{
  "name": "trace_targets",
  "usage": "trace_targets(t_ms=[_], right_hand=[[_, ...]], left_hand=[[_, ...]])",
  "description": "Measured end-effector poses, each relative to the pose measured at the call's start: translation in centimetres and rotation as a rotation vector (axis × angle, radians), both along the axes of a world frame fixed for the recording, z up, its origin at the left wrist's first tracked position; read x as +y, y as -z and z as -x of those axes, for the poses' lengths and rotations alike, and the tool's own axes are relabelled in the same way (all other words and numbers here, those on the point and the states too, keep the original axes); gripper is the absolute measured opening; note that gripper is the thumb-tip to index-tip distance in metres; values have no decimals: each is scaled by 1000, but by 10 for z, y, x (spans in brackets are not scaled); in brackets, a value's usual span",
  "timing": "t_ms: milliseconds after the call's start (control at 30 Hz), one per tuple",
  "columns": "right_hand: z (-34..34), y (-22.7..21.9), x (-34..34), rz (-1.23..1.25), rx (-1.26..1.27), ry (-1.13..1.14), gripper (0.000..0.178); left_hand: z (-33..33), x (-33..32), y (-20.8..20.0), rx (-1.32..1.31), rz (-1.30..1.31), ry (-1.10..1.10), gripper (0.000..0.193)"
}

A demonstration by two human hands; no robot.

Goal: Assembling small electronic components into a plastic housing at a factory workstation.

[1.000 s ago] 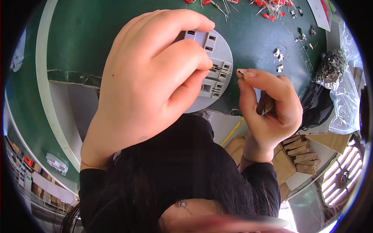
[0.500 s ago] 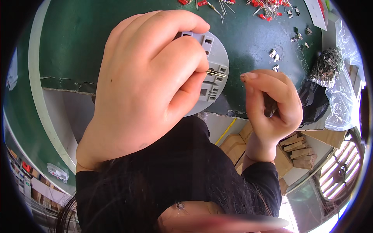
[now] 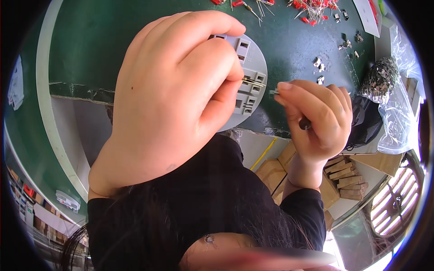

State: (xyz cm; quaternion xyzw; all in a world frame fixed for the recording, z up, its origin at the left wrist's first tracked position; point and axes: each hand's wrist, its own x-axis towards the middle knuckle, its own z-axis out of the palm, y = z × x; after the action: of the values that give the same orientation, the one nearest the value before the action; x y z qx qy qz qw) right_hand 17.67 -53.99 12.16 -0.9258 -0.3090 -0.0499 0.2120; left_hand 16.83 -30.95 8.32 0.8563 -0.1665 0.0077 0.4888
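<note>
My left hand is closed in a pinch over a round grey fixture with raised slotted blocks. From its fingertips two thin metal leads stick out to the right, above one of the blocks; whatever body they belong to is hidden behind the fingers. Just right of the fixture, my right hand pinches a small shiny metal clip between thumb and forefinger. A dark, round-ended tool handle shows among its curled fingers; the rest of that tool is hidden.
A heap of red parts with wire leads lies at the far side of the green table. Several loose metal clips are scattered at right, near a bag full of clips. Cardboard boxes stand below the table's edge.
My right hand has turned slightly and its fingertips have moved a little left toward the fixture, bringing the metal clip into view. My left hand has hardly moved.
</note>
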Motion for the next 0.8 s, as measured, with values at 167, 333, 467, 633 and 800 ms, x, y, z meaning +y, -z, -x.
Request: trace_targets(t_ms=[167, 333, 467, 633, 800], right_hand=[[-3, 6, 2, 110, -100, -76, 32], [-5, 4, 6, 121, -137, -90, 31], [-4, -2, 9, 146, -144, -98, 30], [-3, -2, 8, 186, -194, -122, 27], [-2, -2, 9, 195, -243, -141, 25]], left_hand=[[1, -1, -3, -8, -27, -19, 21], [3, -5, -3, -30, -21, -76, 21], [8, -7, -7, -28, -32, -94, 21], [9, -8, -7, -74, -71, -121, 22], [10, -3, -8, -120, -113, -96, 22]])
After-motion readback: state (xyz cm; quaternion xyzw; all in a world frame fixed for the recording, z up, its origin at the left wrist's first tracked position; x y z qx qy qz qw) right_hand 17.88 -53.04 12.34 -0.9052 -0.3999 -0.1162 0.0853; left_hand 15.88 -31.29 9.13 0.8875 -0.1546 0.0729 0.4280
